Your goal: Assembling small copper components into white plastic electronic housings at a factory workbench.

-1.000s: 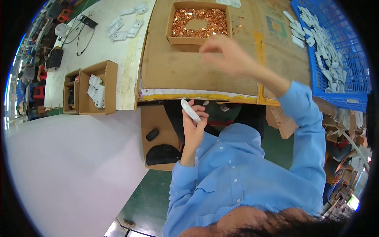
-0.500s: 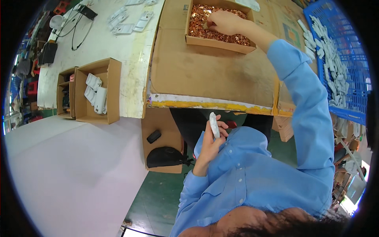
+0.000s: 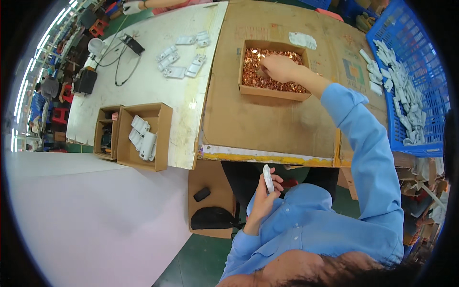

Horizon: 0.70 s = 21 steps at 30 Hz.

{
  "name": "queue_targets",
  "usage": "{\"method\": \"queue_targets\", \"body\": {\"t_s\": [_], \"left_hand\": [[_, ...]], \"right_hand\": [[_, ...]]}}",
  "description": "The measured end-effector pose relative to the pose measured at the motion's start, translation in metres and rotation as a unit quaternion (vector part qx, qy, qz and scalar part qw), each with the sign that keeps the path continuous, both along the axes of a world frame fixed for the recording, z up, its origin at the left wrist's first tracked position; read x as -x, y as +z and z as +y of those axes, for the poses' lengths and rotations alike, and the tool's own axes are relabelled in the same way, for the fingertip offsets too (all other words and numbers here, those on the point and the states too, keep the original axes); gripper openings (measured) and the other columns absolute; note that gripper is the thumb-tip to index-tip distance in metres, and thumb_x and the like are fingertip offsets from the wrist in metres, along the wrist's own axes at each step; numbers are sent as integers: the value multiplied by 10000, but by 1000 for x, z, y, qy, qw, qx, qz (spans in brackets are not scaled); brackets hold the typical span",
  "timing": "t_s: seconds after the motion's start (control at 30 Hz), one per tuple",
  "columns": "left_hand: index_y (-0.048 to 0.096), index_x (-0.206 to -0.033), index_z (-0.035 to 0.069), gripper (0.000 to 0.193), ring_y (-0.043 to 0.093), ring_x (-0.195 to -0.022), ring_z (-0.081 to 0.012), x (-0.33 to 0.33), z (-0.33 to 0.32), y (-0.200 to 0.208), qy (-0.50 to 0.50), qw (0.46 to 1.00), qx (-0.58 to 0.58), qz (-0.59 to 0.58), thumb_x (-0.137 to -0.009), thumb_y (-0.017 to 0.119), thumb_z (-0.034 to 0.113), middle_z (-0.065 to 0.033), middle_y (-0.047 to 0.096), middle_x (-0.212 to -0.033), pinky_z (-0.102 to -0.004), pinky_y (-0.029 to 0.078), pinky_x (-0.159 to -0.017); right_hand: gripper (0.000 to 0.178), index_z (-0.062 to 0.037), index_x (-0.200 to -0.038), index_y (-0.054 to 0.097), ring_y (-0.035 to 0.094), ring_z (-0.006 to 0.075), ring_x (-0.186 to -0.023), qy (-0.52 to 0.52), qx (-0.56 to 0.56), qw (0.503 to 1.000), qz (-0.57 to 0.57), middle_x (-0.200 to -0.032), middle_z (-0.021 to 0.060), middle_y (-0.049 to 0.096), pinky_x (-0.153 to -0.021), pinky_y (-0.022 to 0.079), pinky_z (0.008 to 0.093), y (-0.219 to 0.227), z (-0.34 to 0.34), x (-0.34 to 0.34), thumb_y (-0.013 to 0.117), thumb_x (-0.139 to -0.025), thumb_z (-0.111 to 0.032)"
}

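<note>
My left hand (image 3: 262, 203) is closed round a slim white plastic piece (image 3: 268, 179), held upright in front of my body, just below the table's near edge. My right arm reaches forward, and my right hand (image 3: 281, 68) is down in a shallow cardboard box (image 3: 275, 93) on the table. Small shiny copper-coloured metal parts (image 3: 258, 82) fill this box. The right fingers are bent together and touch the heap; whatever is between their tips is hidden.
A blue plastic basket (image 3: 396, 136) of white pieces stands right. On the left white table (image 3: 184, 93) lie several white casings (image 3: 167, 60), a black device with cables (image 3: 133, 44) and a cardboard box of white casings (image 3: 165, 138). Another person's gloved hand (image 3: 131, 7) shows at the far left.
The view has tilted up, so everything sits lower and more of the far side shows, including another person's arm. My right hand stays among the copper parts; my left keeps the white piece.
</note>
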<state>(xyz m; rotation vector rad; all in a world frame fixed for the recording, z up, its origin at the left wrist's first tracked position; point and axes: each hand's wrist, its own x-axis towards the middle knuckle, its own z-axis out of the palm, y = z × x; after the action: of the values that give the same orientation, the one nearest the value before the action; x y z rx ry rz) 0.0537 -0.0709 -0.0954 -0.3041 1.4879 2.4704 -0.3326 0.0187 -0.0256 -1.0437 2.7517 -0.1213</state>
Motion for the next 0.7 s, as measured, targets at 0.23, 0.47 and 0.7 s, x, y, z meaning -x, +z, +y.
{"method": "queue_targets", "body": {"t_s": [0.23, 0.47, 0.7], "left_hand": [[285, -1380, 26, 655, 595, -791, -164, 1, 12, 17, 35, 999, 3, 37, -768, 511, 76, -140, 541, -1140, -292, 503, -719], [339, -1320, 9, 558, 610, -768, -172, -1, 38, 29, -40, 998, 8, 46, -856, 522, 258, -142, 600, -1036, -284, 499, -697], [442, -1302, 16, 466, 615, -761, -155, 7, 75, 44, -117, 993, 10, 25, -858, 437, 156, -108, 623, -1018, -284, 514, -710]], "right_hand": [[111, -11, -896, 629, 656, 285, -821, -37, 296, 948, -108, -858, 147, 671, -722, 512, 398, 44, 49, -56, 601, -854, -109], [44, -12, -882, 609, 537, 65, -723, -113, 482, 819, -289, -764, -8, 597, -654, 460, 244, 39, 130, -196, 577, -876, -42], [57, 2, -961, 600, 565, 67, -805, -205, 568, 726, -329, -866, 8, 616, -734, 480, 237, 21, 184, -306, 586, -921, -37]]}}
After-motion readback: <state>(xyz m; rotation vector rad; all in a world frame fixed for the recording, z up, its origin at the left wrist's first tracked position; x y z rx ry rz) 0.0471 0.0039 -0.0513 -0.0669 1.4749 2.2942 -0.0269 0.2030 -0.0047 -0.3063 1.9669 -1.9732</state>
